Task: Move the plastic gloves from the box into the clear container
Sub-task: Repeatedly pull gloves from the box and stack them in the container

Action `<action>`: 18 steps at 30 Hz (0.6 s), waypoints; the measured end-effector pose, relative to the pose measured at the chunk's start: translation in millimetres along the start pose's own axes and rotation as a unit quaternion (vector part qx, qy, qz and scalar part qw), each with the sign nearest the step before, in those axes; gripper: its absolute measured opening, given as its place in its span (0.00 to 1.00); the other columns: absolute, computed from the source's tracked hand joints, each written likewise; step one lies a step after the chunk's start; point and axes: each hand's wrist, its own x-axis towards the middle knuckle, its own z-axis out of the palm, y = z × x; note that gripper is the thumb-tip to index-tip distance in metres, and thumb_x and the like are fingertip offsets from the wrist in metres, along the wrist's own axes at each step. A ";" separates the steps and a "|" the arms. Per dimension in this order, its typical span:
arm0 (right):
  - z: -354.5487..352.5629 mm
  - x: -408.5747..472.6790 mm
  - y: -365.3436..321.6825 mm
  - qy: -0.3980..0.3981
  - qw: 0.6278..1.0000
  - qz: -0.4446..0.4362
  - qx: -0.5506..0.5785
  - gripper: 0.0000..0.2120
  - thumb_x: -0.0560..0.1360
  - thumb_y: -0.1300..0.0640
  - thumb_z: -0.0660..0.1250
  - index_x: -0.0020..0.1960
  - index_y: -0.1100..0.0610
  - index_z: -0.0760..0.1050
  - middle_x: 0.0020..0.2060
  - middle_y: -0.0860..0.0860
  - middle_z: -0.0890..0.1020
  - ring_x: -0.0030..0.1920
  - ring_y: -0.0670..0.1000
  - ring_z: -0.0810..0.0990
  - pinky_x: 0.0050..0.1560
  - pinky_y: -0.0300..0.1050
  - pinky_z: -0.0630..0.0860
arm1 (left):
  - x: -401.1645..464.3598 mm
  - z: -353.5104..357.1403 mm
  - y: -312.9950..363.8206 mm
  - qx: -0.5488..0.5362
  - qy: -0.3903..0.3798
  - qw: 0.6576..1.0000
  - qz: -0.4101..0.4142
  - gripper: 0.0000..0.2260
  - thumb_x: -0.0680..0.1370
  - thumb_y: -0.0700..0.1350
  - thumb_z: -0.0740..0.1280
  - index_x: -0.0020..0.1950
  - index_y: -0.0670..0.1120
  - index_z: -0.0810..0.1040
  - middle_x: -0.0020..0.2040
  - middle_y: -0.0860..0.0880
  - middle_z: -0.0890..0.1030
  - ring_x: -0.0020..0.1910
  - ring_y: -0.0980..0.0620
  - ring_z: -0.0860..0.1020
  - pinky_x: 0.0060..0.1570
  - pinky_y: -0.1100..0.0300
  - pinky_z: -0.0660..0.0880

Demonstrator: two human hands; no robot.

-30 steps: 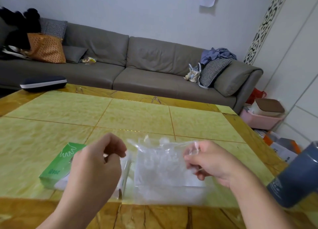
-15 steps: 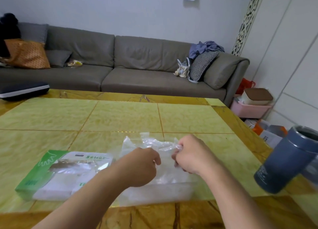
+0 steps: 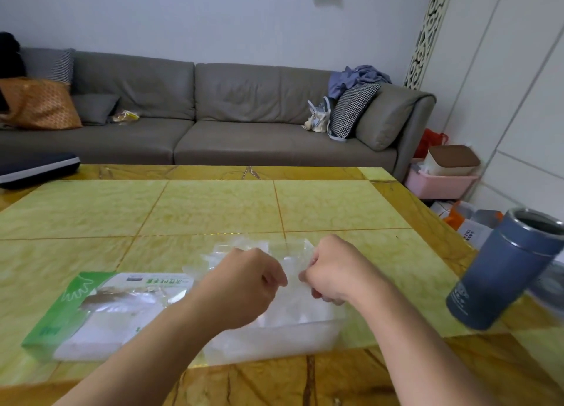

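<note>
Nearest, at the table's [image 3: 213, 210] front edge, a clear container [image 3: 274, 335] is seen, partly filled with crumpled plastic gloves [image 3: 293, 311]. To its left, touching it, lies the green and white box [image 3: 100, 311], its top torn open. Above the container, a thin glove sheet [image 3: 291, 260] is pinched between curled fingers of the left hand [image 3: 244, 286] and the right hand [image 3: 332, 271], knuckles close together. At the right, a blue tumbler [image 3: 503, 271] is seen tilted. Farther back stands a grey sofa [image 3: 213, 112].
</note>
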 end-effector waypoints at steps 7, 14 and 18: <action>2.6 -7.3 -4.5 -0.010 0.997 -0.008 -0.073 0.06 0.70 0.68 0.65 0.37 0.64 0.80 0.30 0.56 0.82 0.26 0.55 0.76 0.30 0.43 0.74 | 9.9 21.9 -13.2 -0.003 -0.145 0.989 -0.038 0.17 0.76 0.42 0.70 0.63 0.56 0.81 0.48 0.58 0.84 0.46 0.61 0.81 0.40 0.68 0.75; -4.5 -18.7 -12.6 0.006 0.988 -0.022 -0.154 0.06 0.68 0.71 0.67 0.35 0.63 0.76 0.27 0.53 0.75 0.23 0.52 0.70 0.26 0.38 0.67 | 17.5 23.6 -16.3 0.019 -0.194 0.980 -0.049 0.12 0.75 0.48 0.73 0.55 0.60 0.78 0.44 0.60 0.84 0.45 0.61 0.81 0.44 0.64 0.78; -12.3 -28.5 -18.8 0.081 0.977 -0.056 -0.190 0.10 0.70 0.68 0.65 0.37 0.57 0.66 0.34 0.52 0.72 0.28 0.53 0.68 0.26 0.42 0.61 | 19.0 24.7 -15.2 0.032 -0.211 0.976 -0.040 0.16 0.74 0.46 0.73 0.58 0.59 0.76 0.45 0.60 0.82 0.44 0.61 0.79 0.46 0.63 0.78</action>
